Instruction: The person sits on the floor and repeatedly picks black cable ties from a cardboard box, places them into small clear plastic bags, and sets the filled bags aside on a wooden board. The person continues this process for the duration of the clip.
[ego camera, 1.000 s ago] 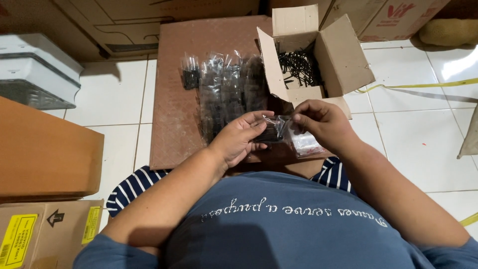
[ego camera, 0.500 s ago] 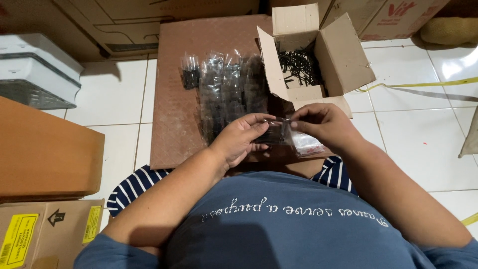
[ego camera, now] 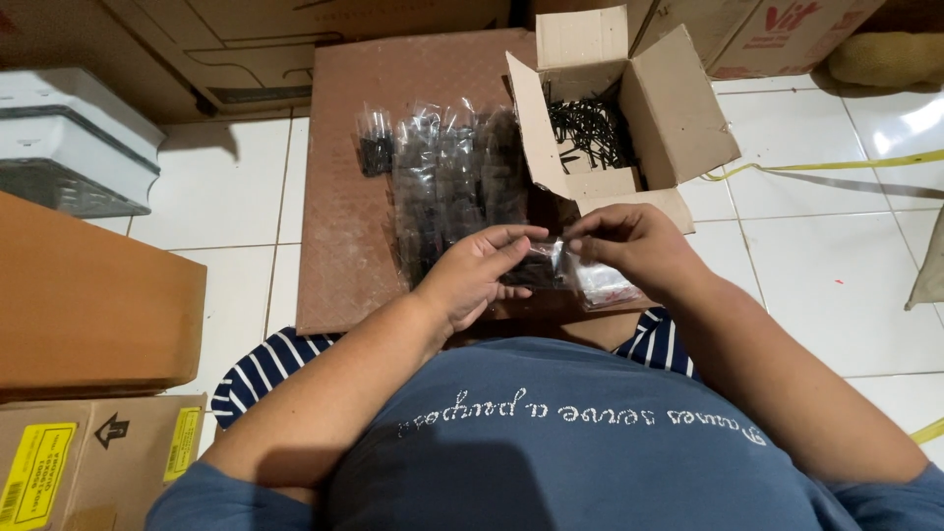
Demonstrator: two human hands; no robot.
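Over the brown board (ego camera: 339, 197) on the floor, we are pinching a small clear plastic bag of black parts (ego camera: 544, 265): left hand (ego camera: 477, 275) gripping its left edge, right hand (ego camera: 634, 246) nipping its top, apparently sealing it. Next calls for laying it beside the packed clear bags (ego camera: 457, 177); the open cardboard box (ego camera: 678, 108) is crowding the right.

A brown board (ego camera: 339, 197) is lying at twelve o'clock, bearing clear packets (ego camera: 452, 177) of seemingly black pieces; navy-and-white striped cloth (ego camera: 265, 369) is showing at seven o'clock.
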